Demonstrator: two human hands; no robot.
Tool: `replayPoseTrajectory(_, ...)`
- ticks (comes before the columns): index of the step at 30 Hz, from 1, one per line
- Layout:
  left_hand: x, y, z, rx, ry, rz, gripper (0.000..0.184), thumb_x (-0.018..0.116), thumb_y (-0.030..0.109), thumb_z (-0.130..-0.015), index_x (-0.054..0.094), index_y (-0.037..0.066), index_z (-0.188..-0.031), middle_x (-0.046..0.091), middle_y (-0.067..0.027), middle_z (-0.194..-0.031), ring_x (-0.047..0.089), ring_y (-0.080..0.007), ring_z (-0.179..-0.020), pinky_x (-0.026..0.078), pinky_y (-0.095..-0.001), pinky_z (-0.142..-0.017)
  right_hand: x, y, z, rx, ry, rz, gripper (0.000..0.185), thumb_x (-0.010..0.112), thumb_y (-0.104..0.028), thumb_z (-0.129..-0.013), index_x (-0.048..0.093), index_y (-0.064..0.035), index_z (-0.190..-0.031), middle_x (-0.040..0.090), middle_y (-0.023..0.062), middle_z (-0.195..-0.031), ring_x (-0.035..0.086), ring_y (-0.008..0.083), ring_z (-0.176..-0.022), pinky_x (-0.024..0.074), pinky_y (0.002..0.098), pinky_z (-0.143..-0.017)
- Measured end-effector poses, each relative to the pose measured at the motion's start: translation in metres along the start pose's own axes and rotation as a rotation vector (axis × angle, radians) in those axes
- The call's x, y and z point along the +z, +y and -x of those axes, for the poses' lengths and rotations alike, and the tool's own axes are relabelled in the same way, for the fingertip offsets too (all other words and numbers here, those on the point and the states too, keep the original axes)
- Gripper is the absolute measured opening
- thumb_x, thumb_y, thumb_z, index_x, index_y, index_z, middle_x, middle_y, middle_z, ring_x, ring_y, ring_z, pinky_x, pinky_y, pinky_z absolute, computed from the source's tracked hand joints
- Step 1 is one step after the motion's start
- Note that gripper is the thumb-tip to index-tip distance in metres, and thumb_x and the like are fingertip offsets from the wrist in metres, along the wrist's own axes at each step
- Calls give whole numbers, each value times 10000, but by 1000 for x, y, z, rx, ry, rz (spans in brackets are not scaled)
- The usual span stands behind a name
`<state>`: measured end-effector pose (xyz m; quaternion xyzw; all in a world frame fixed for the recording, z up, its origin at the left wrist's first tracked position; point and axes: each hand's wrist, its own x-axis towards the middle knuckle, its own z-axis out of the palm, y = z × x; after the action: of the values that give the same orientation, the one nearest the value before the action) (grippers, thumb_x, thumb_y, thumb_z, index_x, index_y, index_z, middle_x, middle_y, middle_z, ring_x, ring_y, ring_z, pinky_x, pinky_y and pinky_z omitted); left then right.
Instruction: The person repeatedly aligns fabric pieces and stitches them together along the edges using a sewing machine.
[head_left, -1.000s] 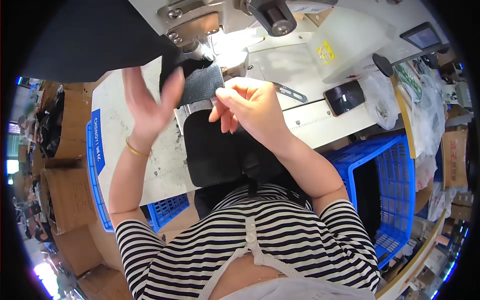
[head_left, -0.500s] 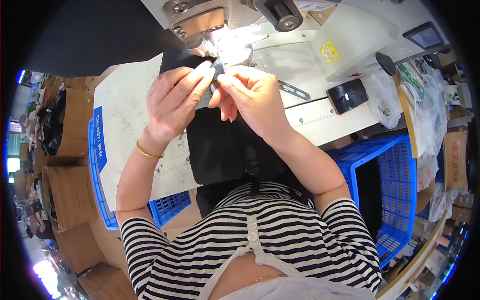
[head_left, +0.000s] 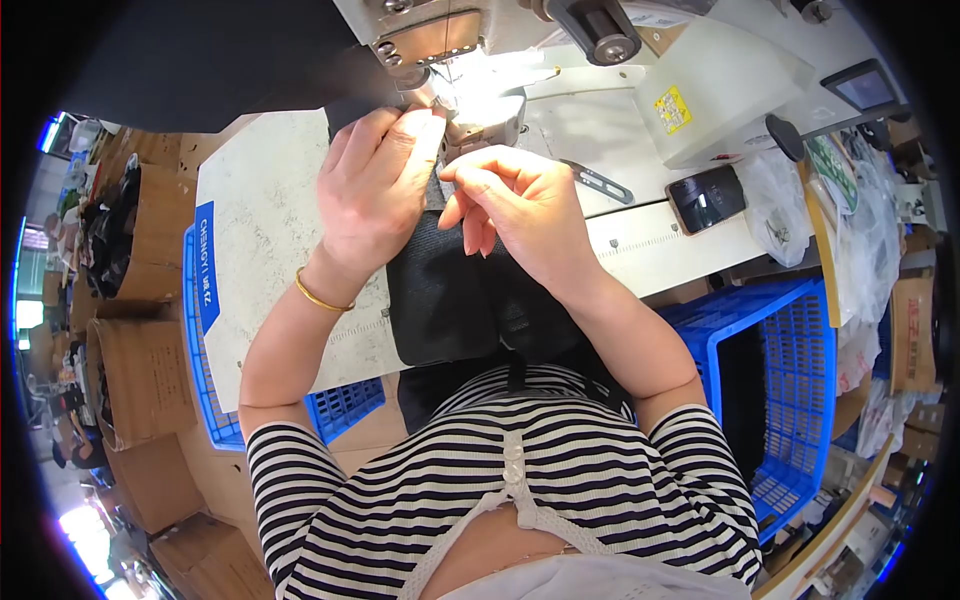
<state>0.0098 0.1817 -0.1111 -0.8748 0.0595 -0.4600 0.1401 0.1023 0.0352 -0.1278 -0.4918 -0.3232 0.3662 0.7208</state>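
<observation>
My left hand [head_left: 378, 188] is under the sewing machine head [head_left: 425, 40], its fingers closed on the edge of a black fabric piece [head_left: 440, 295] close to the lit needle area. The fingers hide the part they grip. The cloth runs down from there over the table's front edge towards my lap, in two dark panels. My right hand [head_left: 520, 205] hovers just right of the cloth, fingers loosely curled and apart, with nothing visible in them. A grey slotted metal tool [head_left: 598, 182] lies on the machine bed beyond it.
A phone [head_left: 706, 198] and a clear plastic bag [head_left: 775, 215] lie at the right of the white table [head_left: 270, 190]. Blue crates [head_left: 715, 325] stand below at both sides. Cardboard boxes [head_left: 145, 375] are stacked at left. A dark panel [head_left: 210, 60] covers the upper left.
My left hand has moved up and slightly right, nearer the needle. My right hand has come away from the fabric edge it was pinching and shifted slightly right and down.
</observation>
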Motion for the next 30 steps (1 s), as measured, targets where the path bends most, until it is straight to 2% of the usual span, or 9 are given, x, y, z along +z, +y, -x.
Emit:
replayPoseTrajectory(4,-5,10,-2,-245,-88,173,328,678,-44,-655,715,-21,-981,674,-127,-1036,636,-277,-946,525,-336,-767,0,2,0,9,-23,-15,142,569,-87,-935,664,18,-936,693,96,-712,593,90,-499,441,211,-433)
replayPoseTrajectory(7,-8,-1,-2,-407,-76,434,297,661,-61,-786,697,-22,-1078,679,-155,-1089,652,-283,-1007,530,-323,-832,-1,8,-1,-3,-26,-22,158,583,-86,-936,663,32,-1006,708,105,-788,641,106,-569,482,215,-477)
replayPoseTrajectory(8,-3,-13,9,-466,-136,729,296,639,-38,-863,667,-20,-1158,672,-167,-1146,661,-252,-1045,530,-310,-875,0,10,-2,-11,-13,-21,174,589,-90,-938,658,38,-1033,710,110,-822,658,114,-610,497,218,-501)
replayPoseTrajectory(11,-2,-42,20,-526,-227,894,312,620,-56,-872,668,-5,-1176,666,-159,-1186,667,-209,-1029,541,-290,-863,5,16,-5,-42,10,-18,231,603,-104,-943,643,56,-1105,713,120,-908,698,136,-728,538,227,-571)
replayPoseTrajectory(15,-1,-28,15,-300,-110,566,341,623,-113,-793,694,5,-1104,684,-122,-1095,668,-233,-968,553,-288,-815,10,15,-7,-69,-10,20,279,590,-114,-967,611,55,-1187,702,126,-1005,708,167,-851,564,239,-661)
replayPoseTrajectory(16,2,-31,16,-294,-72,606,370,646,-112,-716,703,10,-1061,682,-109,-1057,656,-248,-925,547,-296,-788,11,12,-7,-68,-17,36,287,581,-113,-976,601,49,-1212,698,128,-1036,707,177,-877,569,243,-685)
replayPoseTrajectory(20,-22,-22,1,-79,-86,452,410,691,-51,-627,708,6,-1033,683,-100,-1062,620,-259,-852,524,-320,-758,15,8,-7,-64,-15,-8,265,593,-126,-967,630,54,-1158,692,82,-958,686,131,-827,566,235,-664)
replayPoseTrajectory(22,-25,-13,-3,-69,-106,407,399,705,-29,-629,706,-5,-1027,682,-102,-1057,611,-259,-847,525,-323,-749,16,9,-6,-78,-5,-65,241,600,-144,-955,659,44,-1094,688,49,-881,666,94,-776,557,232,-635)
replayPoseTrajectory(30,-22,18,-6,-116,-95,233,444,676,-41,-600,679,-29,-1044,646,-103,-1031,601,-268,-858,530,-338,-715,8,3,2,-87,13,96,195,574,-93,-915,690,30,-1012,686,36,-799,650,78,-707,539,226,-613)
